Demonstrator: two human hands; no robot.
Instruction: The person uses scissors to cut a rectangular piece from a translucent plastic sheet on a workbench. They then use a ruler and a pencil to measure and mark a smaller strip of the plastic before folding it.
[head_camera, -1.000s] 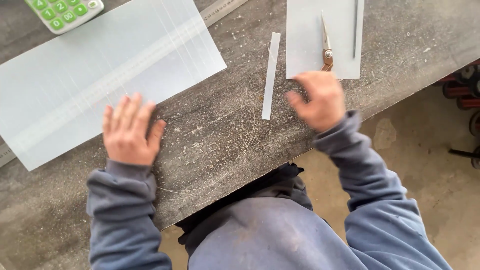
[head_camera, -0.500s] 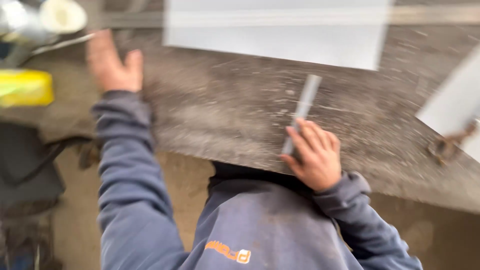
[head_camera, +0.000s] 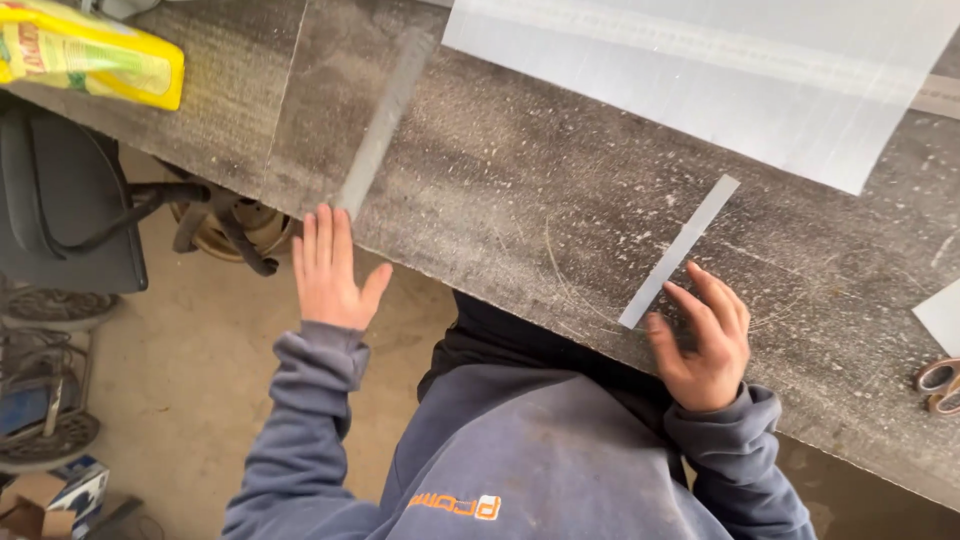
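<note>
Scratched and speckled with pale flecks, a dark grey workbench top (head_camera: 520, 190) ran slantwise across the view, with a bare concrete floor (head_camera: 210, 400) below its near edge. The person's left hand (head_camera: 327, 272) was stretched out flat at that edge, fingers straight and close together, thumb spread to the side, gripping nothing; its fingertips (head_camera: 340, 218) touched the near end of a long, narrow grey metal strip (head_camera: 385, 120) that lay on the bench and pointed away towards the far side, blurred along its length. The right hand (head_camera: 705, 340) rested on the bench well apart from the left, its fingers loosely curled and spread, not closed around anything; whether its fingertips actually touched what lay before them could not be told. Just beside its forefinger lay the lower end of a short, thin, pale grey metal strip (head_camera: 680, 250), flat on the surface and angled up to the right. Beyond that strip a large sheet of light grey metal (head_camera: 720, 80) covered the far part of the bench. At the right border a pair of scissors with brownish handles (head_camera: 938, 385) lay near a corner of another pale sheet (head_camera: 942, 315). A yellow plastic bag (head_camera: 90, 55) sat at the bench's far left end, and a black seat (head_camera: 60, 210) stood on the floor below it. Both arms wore blue-grey sweatshirt sleeves (head_camera: 300, 440).
</note>
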